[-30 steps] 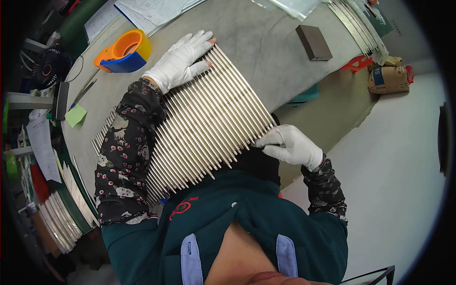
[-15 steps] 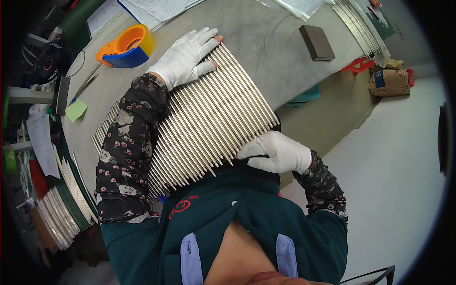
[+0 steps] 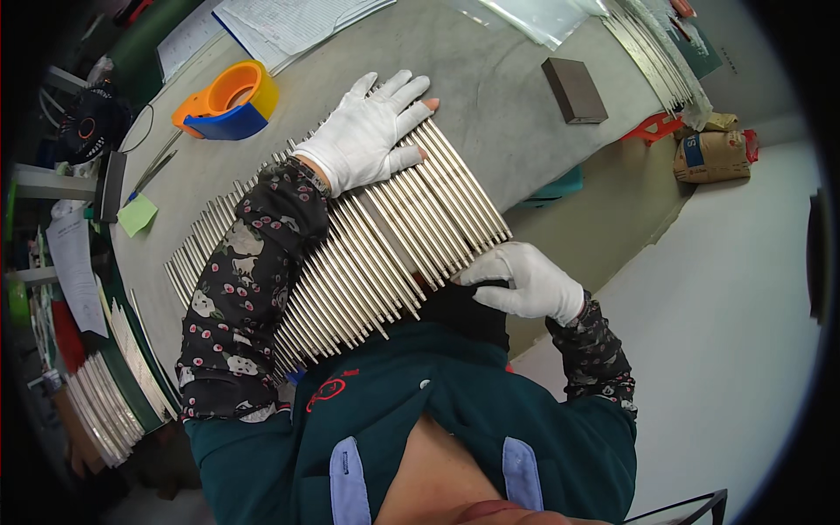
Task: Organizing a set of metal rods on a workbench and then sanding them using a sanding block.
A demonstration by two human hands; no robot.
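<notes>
A wide row of thin silvery metal rods (image 3: 337,284) lies side by side, slanting across the table edge, with the near ends uneven. My left hand (image 3: 372,131), in a white glove with some bare fingertips, rests flat on the far part of the rods, fingers spread. A narrow gap runs between two groups of rods, just right of the middle. At the near ends of the right-hand group is my right hand (image 3: 534,280), gloved the same way. Its fingertips touch the rod ends, with thumb and forefinger apart.
An orange and blue tape dispenser (image 3: 229,101) stands at the far left, near tweezers (image 3: 156,166) and a green sticky note (image 3: 137,214). Papers (image 3: 297,26) lie at the back. A dark block (image 3: 574,90) and more metal strips (image 3: 646,57) are at the far right.
My left hand has slid right and nearer over the rods. A gap has opened in the row, the right-hand rods now apart from the others. My right hand has shifted slightly right.
</notes>
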